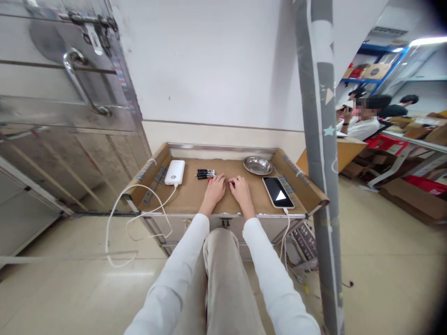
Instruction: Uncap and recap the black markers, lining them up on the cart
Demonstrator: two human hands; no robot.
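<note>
On the brown cardboard surface, my two hands rest close together near the middle. The fingers of my left hand are curled beside a small group of black pens with clear or silvery ends. A bit of red shows by its thumb side, and what the fingers hold is hidden. My right hand is closed, and a small dark red piece shows at its fingertips. A narrow strip of cardboard separates the hands.
A white power bank with a white cable lies left. At right are a round metal dish and a phone on a cable. Raised cardboard sides edge the surface. A grey wrapped pipe stands right; people sit beyond.
</note>
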